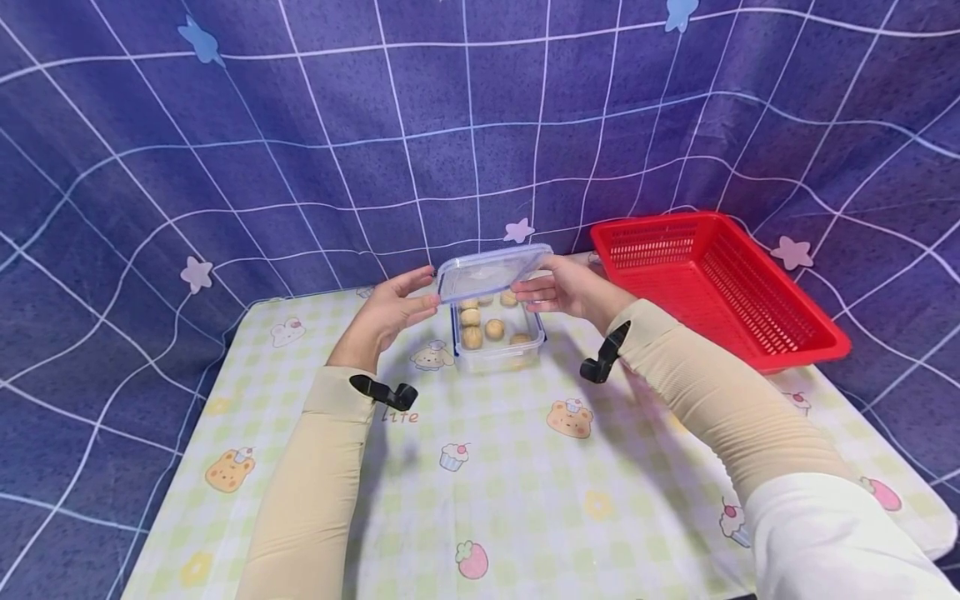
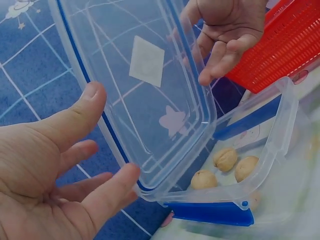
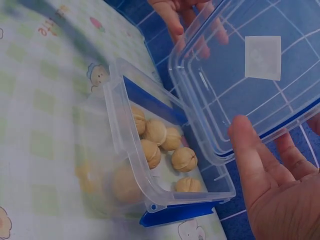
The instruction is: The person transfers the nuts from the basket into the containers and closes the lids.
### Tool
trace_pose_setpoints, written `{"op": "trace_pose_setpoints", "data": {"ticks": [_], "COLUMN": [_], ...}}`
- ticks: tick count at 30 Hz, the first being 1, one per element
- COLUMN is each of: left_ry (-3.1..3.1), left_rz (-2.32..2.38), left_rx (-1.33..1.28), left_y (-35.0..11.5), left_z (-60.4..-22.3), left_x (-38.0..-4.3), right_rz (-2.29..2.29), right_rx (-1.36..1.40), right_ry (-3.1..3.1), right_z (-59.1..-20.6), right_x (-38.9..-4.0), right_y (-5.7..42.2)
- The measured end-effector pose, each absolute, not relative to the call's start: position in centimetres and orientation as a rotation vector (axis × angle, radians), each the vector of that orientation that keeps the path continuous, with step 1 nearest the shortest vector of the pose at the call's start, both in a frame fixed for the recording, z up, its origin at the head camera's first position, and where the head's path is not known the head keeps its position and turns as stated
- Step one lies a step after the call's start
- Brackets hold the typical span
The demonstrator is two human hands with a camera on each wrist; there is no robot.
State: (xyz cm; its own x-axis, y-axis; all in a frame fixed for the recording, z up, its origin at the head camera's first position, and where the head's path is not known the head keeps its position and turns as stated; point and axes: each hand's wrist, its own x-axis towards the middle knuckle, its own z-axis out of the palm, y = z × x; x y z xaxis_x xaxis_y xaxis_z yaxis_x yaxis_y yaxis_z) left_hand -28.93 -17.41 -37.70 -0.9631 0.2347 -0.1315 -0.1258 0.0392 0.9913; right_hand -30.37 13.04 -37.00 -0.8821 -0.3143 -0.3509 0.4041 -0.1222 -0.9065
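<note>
A clear plastic lid (image 1: pixel 487 273) with a blue seal is raised and tilted between both hands. My left hand (image 1: pixel 386 315) holds its left edge, thumb and fingertips at the rim. Across from it, my right hand (image 1: pixel 573 290) grips the right edge. Below the lid stands a clear food container (image 1: pixel 498 360) with its top uncovered and blue side clips (image 2: pixel 212 213) hanging down. Several walnuts (image 3: pixel 184 159) lie inside it, some hidden behind the lid in the head view. A white square label (image 2: pixel 147 61) shows on the lid.
A red plastic basket (image 1: pixel 806 329) sits on the right of the table, beyond my right forearm. The table wears a green checked cloth (image 1: pixel 525 517) with cartoon prints. Behind it hangs a blue grid-patterned curtain (image 1: pixel 337 108) close to the table's back edge.
</note>
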Motion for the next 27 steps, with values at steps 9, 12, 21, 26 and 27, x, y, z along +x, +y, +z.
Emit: {"op": "trace_pose_setpoints", "data": {"ticks": [9, 12, 21, 26, 27], "left_ry": [1.991, 1.963, 1.874, 1.865, 1.862], "left_rz": [2.038, 2.064, 2.101, 2.105, 2.110], "left_rx": [0.064, 0.053, 0.085, 0.133, 0.141], "left_y": [-17.25, -17.20, -17.32, -17.20, -17.18], "left_z": [-37.80, -37.85, -37.93, -37.87, -37.82], "left_x": [-28.92, -28.92, -28.90, -28.74, -28.68], "right_rz": [-2.139, -2.177, -2.278, -2.373, -2.398], "right_rx": [0.098, 0.100, 0.098, 0.067, 0.065], "right_ry": [1.656, 1.641, 1.473, 1.340, 1.311], "right_z": [-37.25, -37.34, -37.13, -36.61, -36.47], "right_x": [-30.56, -30.72, -30.78, -30.66, -30.66], "right_y": [12.73, 12.59, 12.82, 12.98, 13.00]}}
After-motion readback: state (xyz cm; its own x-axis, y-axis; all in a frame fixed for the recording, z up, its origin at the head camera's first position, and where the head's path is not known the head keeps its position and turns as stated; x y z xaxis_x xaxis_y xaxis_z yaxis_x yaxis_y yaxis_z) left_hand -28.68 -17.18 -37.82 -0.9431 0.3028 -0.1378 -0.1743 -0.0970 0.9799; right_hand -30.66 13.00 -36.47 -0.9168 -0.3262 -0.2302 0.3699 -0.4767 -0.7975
